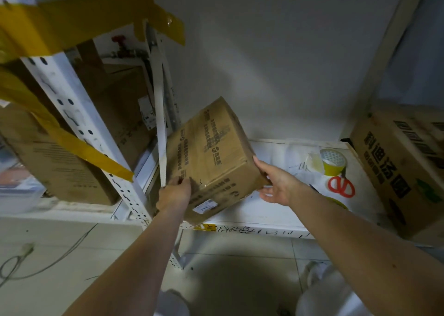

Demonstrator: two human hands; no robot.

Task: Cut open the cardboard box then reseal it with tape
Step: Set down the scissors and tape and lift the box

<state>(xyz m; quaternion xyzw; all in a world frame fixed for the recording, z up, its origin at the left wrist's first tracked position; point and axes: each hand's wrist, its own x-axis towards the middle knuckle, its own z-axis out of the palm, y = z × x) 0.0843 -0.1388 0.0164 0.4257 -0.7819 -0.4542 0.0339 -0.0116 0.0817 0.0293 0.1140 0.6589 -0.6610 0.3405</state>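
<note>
A brown cardboard box (pixel 211 157) with dark print and a white label is tilted over the left part of a low white shelf (pixel 269 222). My left hand (pixel 174 193) grips its near left corner, fingers curled over the edge. My right hand (pixel 276 183) holds its right lower corner, thumb against the side and fingers underneath. A roll of yellow tape (pixel 332 161) stands on the shelf to the right, and red-handled scissors (pixel 341 185) lie just in front of it.
A white perforated rack post (pixel 79 123) wrapped in yellow tape strips stands at the left, with more cardboard boxes (pixel 60 166) behind it. A large printed carton (pixel 403 171) sits at the right end of the shelf. Cables (pixel 36 262) lie on the tiled floor.
</note>
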